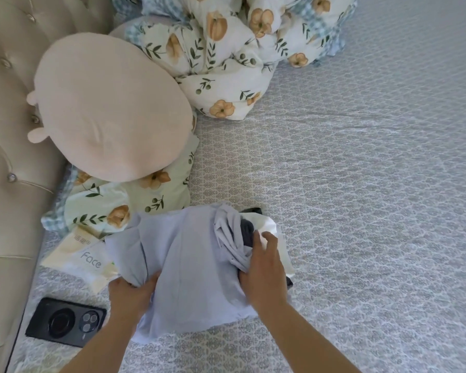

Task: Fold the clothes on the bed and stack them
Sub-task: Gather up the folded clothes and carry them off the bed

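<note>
At lower centre of the frame the lavender garment [191, 267] lies on the bed [361, 184], left hand [131, 294] pinching a gathered fold, right hand [264, 270] gripping bunched cloth (dark and white clothes beneath), apparently to lift and straighten it.

1. Soft, bright daylight is falling evenly over the bed [361, 184].
2. Glare is washing out the white cloth [264, 224].
3. Only faint shadows are showing.
4. The wide lens is bending the edges; detail is looking slightly soft.
</note>
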